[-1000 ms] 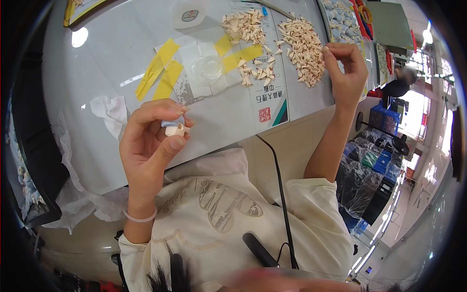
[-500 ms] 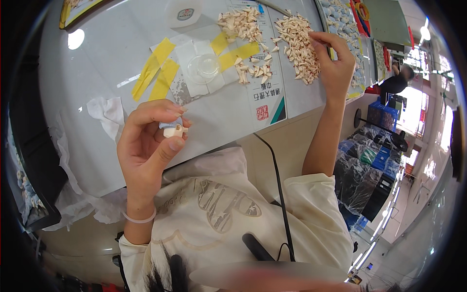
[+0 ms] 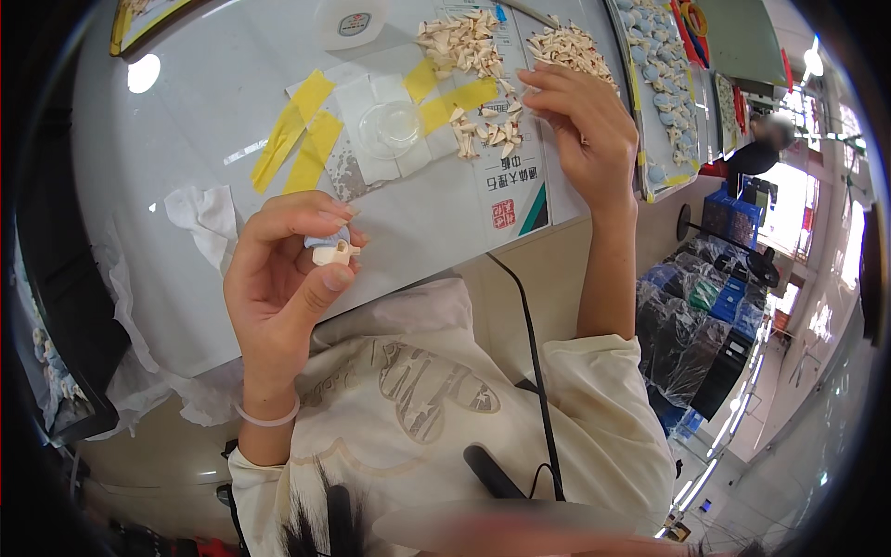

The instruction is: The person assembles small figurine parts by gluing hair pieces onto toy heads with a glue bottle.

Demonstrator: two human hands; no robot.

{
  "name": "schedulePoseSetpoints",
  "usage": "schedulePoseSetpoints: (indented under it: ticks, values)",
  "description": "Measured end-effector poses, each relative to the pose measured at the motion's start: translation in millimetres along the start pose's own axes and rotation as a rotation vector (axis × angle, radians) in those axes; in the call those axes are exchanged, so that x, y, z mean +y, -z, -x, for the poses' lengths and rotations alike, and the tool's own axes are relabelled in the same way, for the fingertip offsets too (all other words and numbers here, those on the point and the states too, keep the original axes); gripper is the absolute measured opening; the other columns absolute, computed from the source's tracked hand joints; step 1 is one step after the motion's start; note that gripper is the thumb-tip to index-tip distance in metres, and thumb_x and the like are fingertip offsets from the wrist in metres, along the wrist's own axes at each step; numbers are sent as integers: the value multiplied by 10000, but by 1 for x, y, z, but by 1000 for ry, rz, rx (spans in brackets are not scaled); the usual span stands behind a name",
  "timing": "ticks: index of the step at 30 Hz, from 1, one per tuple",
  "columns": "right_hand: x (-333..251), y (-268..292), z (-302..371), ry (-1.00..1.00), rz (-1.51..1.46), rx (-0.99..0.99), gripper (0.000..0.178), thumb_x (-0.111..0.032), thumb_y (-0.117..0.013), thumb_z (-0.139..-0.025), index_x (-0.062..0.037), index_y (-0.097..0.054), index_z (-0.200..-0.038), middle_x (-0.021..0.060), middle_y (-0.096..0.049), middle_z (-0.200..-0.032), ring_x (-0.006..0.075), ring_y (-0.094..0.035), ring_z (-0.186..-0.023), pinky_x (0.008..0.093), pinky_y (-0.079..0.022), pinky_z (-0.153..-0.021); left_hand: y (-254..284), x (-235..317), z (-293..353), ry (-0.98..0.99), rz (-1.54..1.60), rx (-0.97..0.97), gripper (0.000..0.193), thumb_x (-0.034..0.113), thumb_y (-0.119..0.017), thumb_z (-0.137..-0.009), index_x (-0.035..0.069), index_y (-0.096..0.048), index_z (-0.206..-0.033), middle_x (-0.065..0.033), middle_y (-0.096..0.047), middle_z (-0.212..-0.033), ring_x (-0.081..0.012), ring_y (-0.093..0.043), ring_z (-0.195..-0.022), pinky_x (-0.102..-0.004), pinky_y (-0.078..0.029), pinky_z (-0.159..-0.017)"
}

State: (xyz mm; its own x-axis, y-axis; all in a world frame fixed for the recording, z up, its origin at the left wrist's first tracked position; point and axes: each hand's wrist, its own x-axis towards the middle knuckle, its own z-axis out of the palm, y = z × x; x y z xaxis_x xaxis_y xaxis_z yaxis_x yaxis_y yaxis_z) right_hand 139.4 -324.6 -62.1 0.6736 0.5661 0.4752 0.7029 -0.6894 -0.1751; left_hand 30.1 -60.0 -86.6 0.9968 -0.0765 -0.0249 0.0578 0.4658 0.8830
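Observation:
My left hand (image 3: 283, 269) pinches a small figurine part (image 3: 331, 250) between thumb and fingertips. The part is cream-coloured below and pale blue on top, with a small hole and a short peg on its side. My right hand (image 3: 594, 135) reaches over the table, fingers stretched and slightly bent, nothing visible in them. Beneath and beyond it lies a pile of small cream pointed pieces with dark tips (image 3: 571, 46), partly hidden by the hand. Similar pieces lie in a second pile (image 3: 459, 45) and a looser cluster (image 3: 487, 133) to the left of that hand.
A clear round dish (image 3: 390, 128) sits on white paper with yellow tape strips (image 3: 295, 125) around it. Nearby are a white container (image 3: 353, 23) and crumpled tissue (image 3: 204, 218). A tray of blue parts (image 3: 664, 93) stands at right, a black tray (image 3: 70, 343) at far left.
My right hand has moved left from the right edge of the pile, its fingers going from a bent, pinching shape to more stretched. My left hand stays nearly still with the figurine part.

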Motion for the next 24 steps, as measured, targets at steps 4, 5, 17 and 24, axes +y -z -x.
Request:
schedulePoseSetpoints:
  ticks: [4,5,17,24]
  values:
    - [3,3,8,29,-14,-104,180,54,-541,-592,-43,-592,-735,47,-632,-848,232,-588,-849,311,-464,-718,1,-1,1,-4,10,-2,242,19,-608,-743,-8,-494,-955,-125,-483,-992,-178,-540,-828,-237,-477,-674]
    - [4,5,10,3,-32,-133,190,55,-539,-583,-40,-591,-739,45,-632,-854,228,-587,-854,312,-464,-715,1,-1,1,-6,8,-1,242,18,-607,-743,-9,-494,-955,-125,-482,-994,-178,-540,-828,-237,-477,-675]
    - [5,10,5,151,72,-191,195,13,-540,-587,-47,-597,-765,43,-620,-900,216,-578,-874,312,-459,-724,1,-2,1,-14,-6,-4,240,21,-606,-745,-10,-494,-955,-122,-482,-985,-175,-539,-827,-237,-474,-672]
    - [10,18,18,171,168,-208,180,5,-543,-593,-38,-598,-759,44,-619,-899,208,-580,-873,310,-458,-727,0,0,0,4,5,-2,235,24,-605,-746,-9,-496,-952,-122,-483,-989,-173,-538,-821,-237,-472,-672]
